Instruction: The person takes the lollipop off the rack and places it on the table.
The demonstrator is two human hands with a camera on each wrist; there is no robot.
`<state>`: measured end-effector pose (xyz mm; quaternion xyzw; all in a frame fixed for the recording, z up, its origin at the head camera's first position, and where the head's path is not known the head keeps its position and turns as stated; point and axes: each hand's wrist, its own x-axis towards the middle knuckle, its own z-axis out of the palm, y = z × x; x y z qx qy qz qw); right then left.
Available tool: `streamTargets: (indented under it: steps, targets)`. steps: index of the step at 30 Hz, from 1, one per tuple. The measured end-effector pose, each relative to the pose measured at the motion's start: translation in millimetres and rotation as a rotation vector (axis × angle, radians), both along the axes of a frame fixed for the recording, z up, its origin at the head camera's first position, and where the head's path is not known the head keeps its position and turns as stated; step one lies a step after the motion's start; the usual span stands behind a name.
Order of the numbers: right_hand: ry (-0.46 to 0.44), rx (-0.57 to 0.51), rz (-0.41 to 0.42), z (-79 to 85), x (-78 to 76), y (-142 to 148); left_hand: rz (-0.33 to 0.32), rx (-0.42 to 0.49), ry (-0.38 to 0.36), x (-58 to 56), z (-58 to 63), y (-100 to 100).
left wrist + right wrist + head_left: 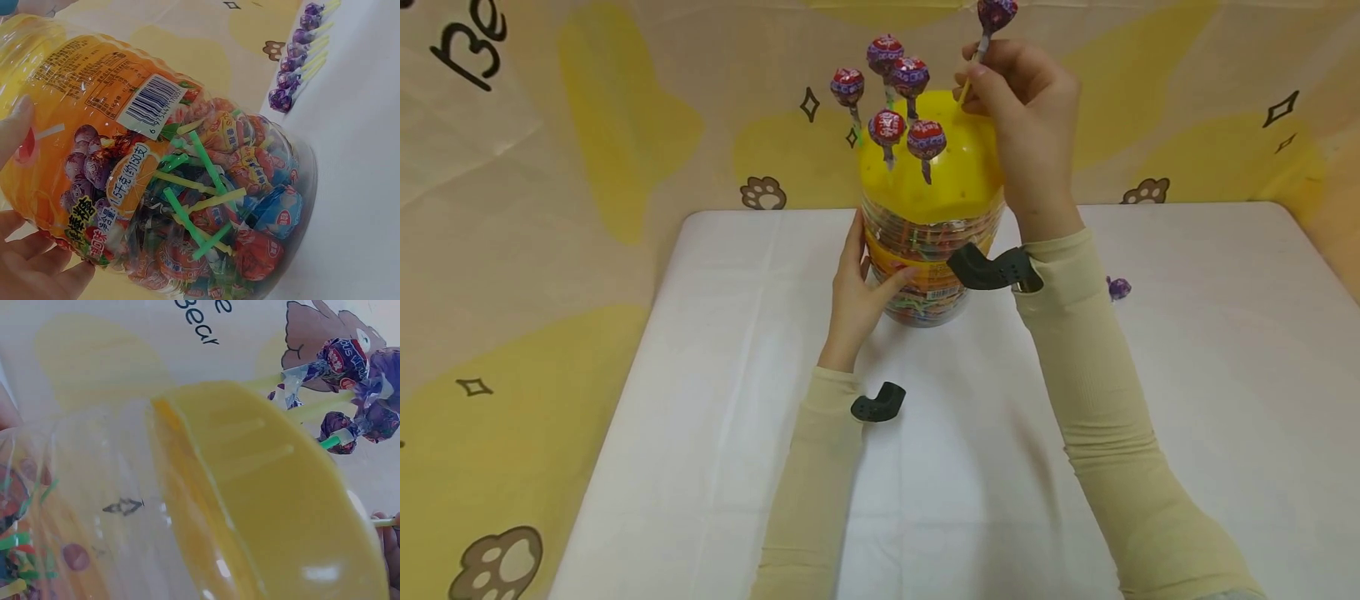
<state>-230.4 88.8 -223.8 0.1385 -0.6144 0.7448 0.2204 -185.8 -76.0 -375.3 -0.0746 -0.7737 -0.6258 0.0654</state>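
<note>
A clear jar (925,312) packed with wrapped lollipops stands upright on the table, an orange label (94,125) round it. My left hand (859,304) grips its left side, thumb in front and fingers curling round behind. Several purple-wrapped lollipops (927,140) stand by their sticks in the domed yellow lid (955,179). Over the lid's back right, my right hand (1037,117) pinches the stick of another lollipop (997,14), head up. The stick's lower end meets the lid in the head view; whether it sits in a hole I cannot tell.
Right of the jar, a purple lollipop (1118,288) shows past the right sleeve. In the left wrist view, several purple lollipops (290,81) lie in a row on the white tabletop (356,187). A patterned yellow and cream cloth (662,108) hangs behind the table.
</note>
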Motion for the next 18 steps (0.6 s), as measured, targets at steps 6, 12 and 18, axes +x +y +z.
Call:
streamTargets:
  steps: [6,12,18]
  targets:
    - [-0.005,-0.05,0.054,-3.5,5.0,5,0.001,-0.004,0.003,0.0,-0.1,0]
    - [-0.015,-0.099,0.107,-7.2,11.3,13,0.0,-0.004,0.005,0.1,-0.1,0]
    - [-0.031,-0.132,0.129,-11.6,21.1,21,-0.002,0.001,0.005,0.5,0.2,0]
